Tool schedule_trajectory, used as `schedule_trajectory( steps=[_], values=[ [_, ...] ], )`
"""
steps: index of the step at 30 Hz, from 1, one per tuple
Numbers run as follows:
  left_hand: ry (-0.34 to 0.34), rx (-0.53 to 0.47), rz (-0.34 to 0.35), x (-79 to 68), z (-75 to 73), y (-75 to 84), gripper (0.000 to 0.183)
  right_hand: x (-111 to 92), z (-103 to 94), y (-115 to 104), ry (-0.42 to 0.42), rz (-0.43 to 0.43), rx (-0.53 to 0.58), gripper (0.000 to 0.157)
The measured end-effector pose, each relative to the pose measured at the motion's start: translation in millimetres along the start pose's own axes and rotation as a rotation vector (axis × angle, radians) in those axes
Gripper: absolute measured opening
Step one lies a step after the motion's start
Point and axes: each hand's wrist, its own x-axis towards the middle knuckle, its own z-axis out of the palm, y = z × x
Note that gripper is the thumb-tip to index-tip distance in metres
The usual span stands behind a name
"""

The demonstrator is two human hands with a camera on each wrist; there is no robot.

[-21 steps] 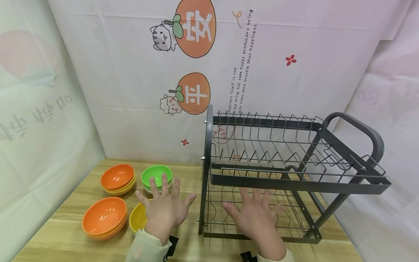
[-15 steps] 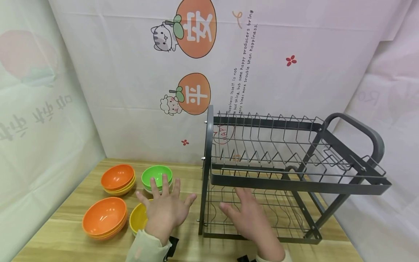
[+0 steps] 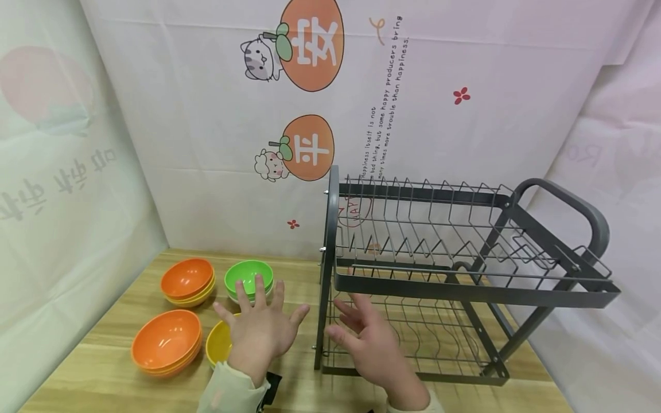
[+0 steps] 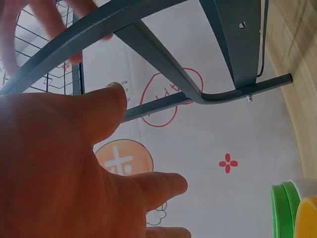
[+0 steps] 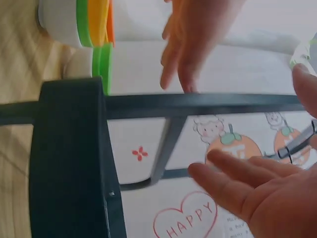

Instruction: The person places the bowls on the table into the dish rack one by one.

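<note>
My left hand (image 3: 261,332) hovers with its fingers spread and holds nothing, partly covering a yellow bowl (image 3: 218,342). Just beyond its fingertips stands a stack topped by a green bowl (image 3: 249,278). To its left are two more stacks, one topped by a red-orange bowl (image 3: 186,278), the other by an orange bowl (image 3: 166,339). My right hand (image 3: 374,350), also holding nothing, is turned sideways with loosely bent fingers. In the head view it overlaps the lower tier of a dark grey two-tier dish rack (image 3: 475,291). The left wrist view shows the rack's side frame (image 4: 163,64) beyond my thumb.
The rack takes up the right half of the wooden table (image 3: 289,390), its curved handle (image 3: 594,223) rising at the right. Printed white cloth (image 3: 217,115) hangs behind and on both sides. No dishes stand on either rack tier.
My right hand has moved left and turned sideways, its fingers going from spread to loosely bent. My left hand, the bowls and the rack have stayed in place; the view has shifted slightly.
</note>
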Motion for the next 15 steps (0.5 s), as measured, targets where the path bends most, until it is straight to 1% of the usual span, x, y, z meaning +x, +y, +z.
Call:
schedule_trajectory(
  steps=[1,3,4,6,7,10,15],
  values=[
    [-0.002,0.005,0.002,-0.1,0.0,-0.2,0.094,0.1,2.1,-2.2,-0.005,-0.015,0.028,0.053],
    [-0.003,0.015,0.004,0.1,0.0,-0.7,0.094,0.0,6.0,-8.6,-0.004,-0.056,0.051,0.053],
    [-0.004,0.021,0.005,0.1,0.1,-1.1,0.094,0.1,7.7,-10.3,-0.004,-0.067,0.065,0.058],
    [-0.008,0.023,0.0,0.1,0.3,-2.0,0.094,0.3,10.7,-11.3,-0.001,-0.078,0.079,0.061],
    [-0.011,0.017,-0.002,0.2,0.3,-2.3,0.093,0.4,12.0,-10.4,0.002,-0.083,0.075,0.062],
    [-0.018,0.004,-0.008,-0.2,-0.1,-3.1,0.093,2.7,15.5,-1.2,0.015,-0.103,0.049,0.059],
    [-0.023,0.008,-0.006,-0.9,-1.4,-3.9,0.093,8.1,19.9,10.6,0.027,-0.209,0.016,0.052]
  ],
)
